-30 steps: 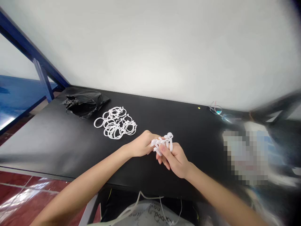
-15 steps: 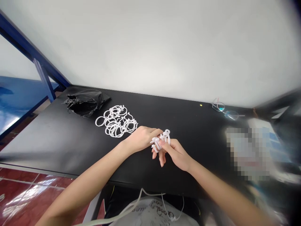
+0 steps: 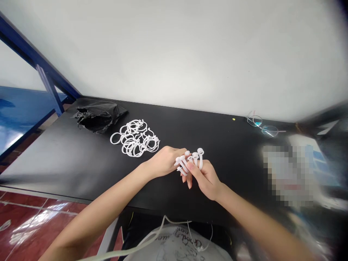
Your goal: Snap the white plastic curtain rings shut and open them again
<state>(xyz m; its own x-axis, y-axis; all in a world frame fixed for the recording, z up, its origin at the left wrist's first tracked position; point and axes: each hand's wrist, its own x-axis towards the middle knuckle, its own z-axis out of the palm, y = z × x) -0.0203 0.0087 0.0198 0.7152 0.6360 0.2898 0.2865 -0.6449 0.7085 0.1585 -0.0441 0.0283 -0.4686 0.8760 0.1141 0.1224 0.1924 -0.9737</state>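
Just over the table, my two hands meet around a bunch of white plastic rings (image 3: 183, 164) with small round knobs at their ends. My right hand (image 3: 208, 181) is closed on the bunch, its thumb pressed across the bands. From the other side, my left hand (image 3: 167, 161) has its fingers against the same bunch. Those fingers are partly hidden, and I cannot tell whether they pass through the rings. Left of my hands, a loose pile of similar white rings (image 3: 133, 149) lies on the black table (image 3: 81, 163).
A crumpled black plastic bag (image 3: 116, 113) sits behind the pile. Eyeglasses (image 3: 269, 131) lie at the back right, near a small yellow bit (image 3: 233, 119). A blurred, partly masked packet (image 3: 312, 163) is at the right. A pale cable (image 3: 146, 239) runs below the table edge.
The rings in my hands have spread apart slightly, with their knobs standing up more separately. My right hand has shifted a little rightward. The pile looks unchanged.
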